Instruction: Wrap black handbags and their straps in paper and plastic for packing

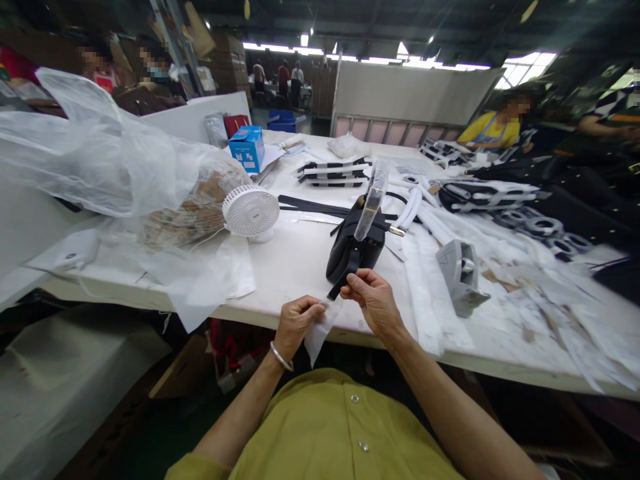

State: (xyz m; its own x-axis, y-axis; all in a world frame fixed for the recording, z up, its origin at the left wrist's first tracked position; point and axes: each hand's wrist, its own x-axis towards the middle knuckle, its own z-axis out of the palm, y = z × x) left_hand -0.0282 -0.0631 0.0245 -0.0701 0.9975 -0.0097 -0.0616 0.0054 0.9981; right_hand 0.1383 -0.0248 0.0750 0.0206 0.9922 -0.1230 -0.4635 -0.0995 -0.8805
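My left hand [296, 323] is closed in a pinch on a piece of thin white wrapping paper [319, 335] that hangs down over the table's front edge. My right hand [373, 297] is also closed, pinching the end of a black strap [345, 277] together with the paper's upper edge. The strap runs up to a small black handbag [355, 247] standing on the white table [290, 267] just beyond my hands. A clear plastic strip [373, 200] sticks up from the bag's top.
A small white fan [251, 211] and a big clear plastic bag [110, 160] lie to the left. A grey tape dispenser [463, 273] sits right of the handbag. Black straps, white-wrapped handles and a blue box [247, 148] cover the far table. Other people sit at the left and right.
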